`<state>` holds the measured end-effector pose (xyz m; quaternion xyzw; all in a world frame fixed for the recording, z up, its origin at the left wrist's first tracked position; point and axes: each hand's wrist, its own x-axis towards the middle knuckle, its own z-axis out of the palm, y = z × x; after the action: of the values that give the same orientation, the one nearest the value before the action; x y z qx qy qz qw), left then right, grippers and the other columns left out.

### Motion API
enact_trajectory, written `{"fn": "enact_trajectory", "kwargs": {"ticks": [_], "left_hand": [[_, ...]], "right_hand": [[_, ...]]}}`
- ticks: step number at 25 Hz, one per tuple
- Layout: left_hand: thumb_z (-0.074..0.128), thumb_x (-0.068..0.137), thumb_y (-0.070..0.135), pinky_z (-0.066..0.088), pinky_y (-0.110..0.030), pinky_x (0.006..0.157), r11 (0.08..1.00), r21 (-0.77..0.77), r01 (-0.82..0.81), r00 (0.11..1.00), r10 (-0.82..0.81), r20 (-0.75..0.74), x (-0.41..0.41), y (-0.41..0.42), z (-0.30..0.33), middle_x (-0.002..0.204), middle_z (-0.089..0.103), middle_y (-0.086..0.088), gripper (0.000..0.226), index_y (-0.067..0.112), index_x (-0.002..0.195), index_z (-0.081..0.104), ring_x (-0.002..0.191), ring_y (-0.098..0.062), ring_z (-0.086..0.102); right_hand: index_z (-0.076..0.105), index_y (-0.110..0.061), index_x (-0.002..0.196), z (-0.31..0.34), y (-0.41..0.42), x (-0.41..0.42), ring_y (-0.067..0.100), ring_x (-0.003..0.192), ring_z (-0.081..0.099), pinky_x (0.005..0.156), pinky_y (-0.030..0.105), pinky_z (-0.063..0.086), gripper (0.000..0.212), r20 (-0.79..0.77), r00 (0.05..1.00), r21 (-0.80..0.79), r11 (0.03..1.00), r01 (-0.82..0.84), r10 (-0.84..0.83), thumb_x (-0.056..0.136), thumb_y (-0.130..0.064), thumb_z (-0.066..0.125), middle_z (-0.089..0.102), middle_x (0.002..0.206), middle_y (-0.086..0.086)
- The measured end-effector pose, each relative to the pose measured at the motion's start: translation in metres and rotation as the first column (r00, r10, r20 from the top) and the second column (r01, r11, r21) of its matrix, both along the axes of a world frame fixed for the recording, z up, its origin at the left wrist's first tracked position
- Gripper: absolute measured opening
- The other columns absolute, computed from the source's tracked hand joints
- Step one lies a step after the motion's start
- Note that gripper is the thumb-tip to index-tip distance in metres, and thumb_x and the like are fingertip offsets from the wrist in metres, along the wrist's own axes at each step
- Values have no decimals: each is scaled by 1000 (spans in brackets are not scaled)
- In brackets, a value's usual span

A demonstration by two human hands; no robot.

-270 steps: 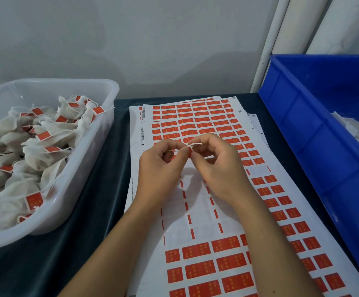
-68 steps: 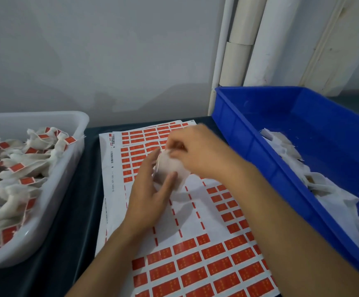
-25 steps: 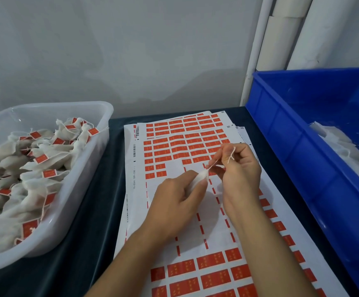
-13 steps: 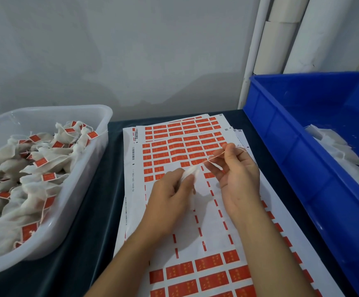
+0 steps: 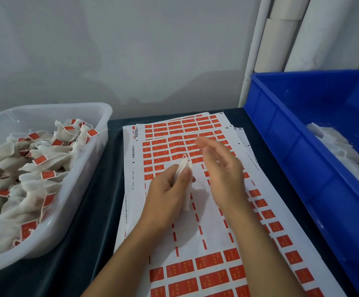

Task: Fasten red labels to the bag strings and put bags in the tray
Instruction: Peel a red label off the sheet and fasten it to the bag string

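Observation:
My left hand [image 5: 167, 194] grips a small white bag [image 5: 184, 168] over the label sheets [image 5: 208, 224], and the bag's top sticks up between thumb and fingers. My right hand [image 5: 221, 166] hovers just to the right of the bag with its fingers extended and blurred, holding nothing that I can make out. Rows of red labels [image 5: 174, 142] fill the far part of the sheets, and more lie near the front. The white tray [image 5: 82, 185] on the left is heaped with labelled bags [image 5: 37, 168].
A blue bin [image 5: 298, 163] on the right holds unlabelled white bags [image 5: 341, 151]. White pipes [image 5: 279, 33] run up the wall behind it. A dark cloth [image 5: 92, 211] covers the table between the tray and the sheets.
My right hand let go of the bag's string and opened, moving up and away. My left hand still holds the bag in about the same spot.

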<state>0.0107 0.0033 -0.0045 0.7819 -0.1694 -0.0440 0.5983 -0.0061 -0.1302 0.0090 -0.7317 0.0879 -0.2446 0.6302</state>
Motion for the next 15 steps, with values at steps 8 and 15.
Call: {"fn": "enact_trajectory", "kwargs": {"ticks": [8, 15], "left_hand": [[40, 105, 42, 57, -18, 86, 980, -105, 169, 986, -169, 9, 1, 4, 5, 106, 77, 13, 35, 47, 105, 75, 107, -12, 72], [43, 96, 52, 57, -15, 80, 985, -135, 108, 991, -117, -66, 3, 11, 0, 111, 72, 26, 26, 62, 98, 67, 109, -3, 68]], "right_hand": [[73, -34, 98, -4, -3, -3, -1, 97, 68, 72, 16, 59, 6, -95, 969, -14, 973, -229, 226, 98, -36, 67, 73, 97, -20], [75, -37, 89, 1, -7, -7, -7, 95, 67, 68, 4, 50, 5, -56, 984, -11, 986, -168, 167, 87, -33, 78, 74, 92, -26]]}}
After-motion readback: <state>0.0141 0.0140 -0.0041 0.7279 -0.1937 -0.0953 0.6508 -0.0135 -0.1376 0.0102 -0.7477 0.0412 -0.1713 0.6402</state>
